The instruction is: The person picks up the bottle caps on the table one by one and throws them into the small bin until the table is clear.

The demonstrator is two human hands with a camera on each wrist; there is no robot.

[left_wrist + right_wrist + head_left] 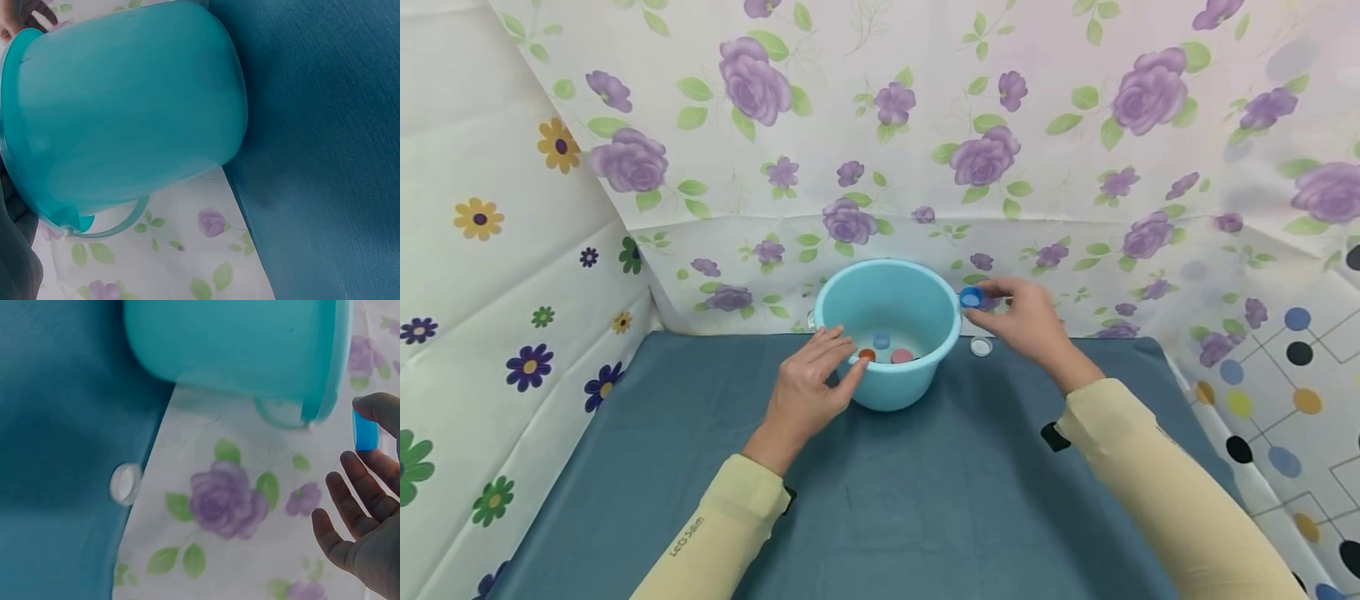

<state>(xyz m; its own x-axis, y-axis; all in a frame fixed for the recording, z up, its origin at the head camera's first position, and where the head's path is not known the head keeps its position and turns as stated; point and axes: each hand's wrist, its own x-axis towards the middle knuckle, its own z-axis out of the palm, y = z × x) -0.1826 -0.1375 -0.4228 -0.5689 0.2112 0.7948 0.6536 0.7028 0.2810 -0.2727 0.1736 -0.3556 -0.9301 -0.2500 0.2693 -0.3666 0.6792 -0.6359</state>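
Note:
My right hand (1022, 321) pinches a blue bottle cap (972, 297) between thumb and index finger, just off the right rim of a light-blue bucket (891, 387). In the right wrist view the other fingers spread loosely below the blue cap (365, 430). My left hand (808, 379) lies at the bucket's front-left rim, fingers fairly straight and the thumb apart from them. Inside the bucket are an orange cap (867, 355), a pink cap (902, 356) and a blue cap (882, 341).
A white cap (981, 346) lies on the dark blue tablecloth (925, 500), right of the bucket near the back edge. The bucket's handle (119, 226) hangs at its back. Flowered sheets (925, 125) rise behind the table and at its sides.

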